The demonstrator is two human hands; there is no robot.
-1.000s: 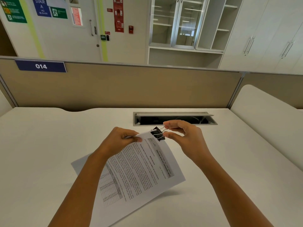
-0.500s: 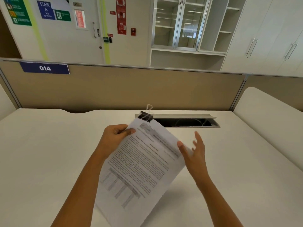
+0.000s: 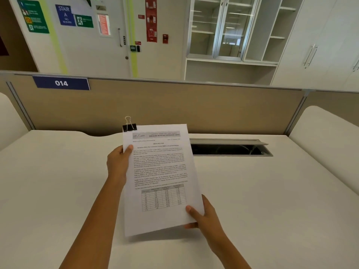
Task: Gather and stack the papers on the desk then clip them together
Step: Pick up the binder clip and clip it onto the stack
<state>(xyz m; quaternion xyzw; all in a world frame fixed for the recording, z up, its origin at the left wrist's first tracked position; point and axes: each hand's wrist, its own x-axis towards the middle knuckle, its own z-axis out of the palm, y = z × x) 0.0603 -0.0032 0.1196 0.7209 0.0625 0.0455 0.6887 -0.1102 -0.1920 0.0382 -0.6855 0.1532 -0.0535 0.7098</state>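
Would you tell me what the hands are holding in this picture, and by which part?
The clipped papers: the left hand pinches their left edge below the binder clip, the right hand their bottom right corner.

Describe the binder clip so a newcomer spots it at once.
Find the beige partition behind the white desk; in front of it a printed stack of papers is held up. The binder clip bites the stack's top left corner, above the left hand. It is the only small black thing there, silver wire loops sticking up.
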